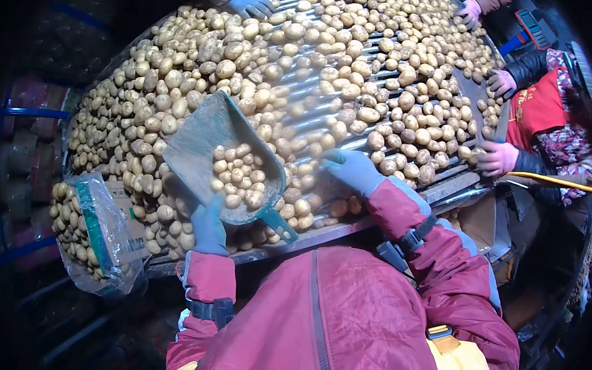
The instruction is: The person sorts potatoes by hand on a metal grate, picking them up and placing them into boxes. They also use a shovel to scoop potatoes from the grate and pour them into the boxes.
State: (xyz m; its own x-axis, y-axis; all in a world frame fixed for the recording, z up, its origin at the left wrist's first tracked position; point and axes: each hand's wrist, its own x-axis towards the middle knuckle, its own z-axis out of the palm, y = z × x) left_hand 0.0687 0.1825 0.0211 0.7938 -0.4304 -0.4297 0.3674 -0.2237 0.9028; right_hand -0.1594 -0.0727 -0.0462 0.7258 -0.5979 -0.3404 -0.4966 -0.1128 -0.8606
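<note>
A grey-green scoop (205, 137) rests tilted on the heap of potatoes (174, 78), its handle pointing toward me at the lower right. Several small potatoes (239, 175) lie inside it. My left hand (208, 228), in a blue-grey glove, is closed at the scoop's near-left rim; some of its fingers are hidden. My right hand (355, 171), gloved alike, hovers over the roller conveyor (307, 108) and its potatoes, right of the scoop. Its fingers are loosely curved and apart, with nothing visible in them.
A plastic-lined box of potatoes (99, 235) stands at the left. Across the conveyor is a co-worker's gloved hand (252, 4). Pink-gloved hands (497, 159) of others work at the right, near a red-and-blue handheld device (530, 30). The metal table edge (320, 236) runs before me.
</note>
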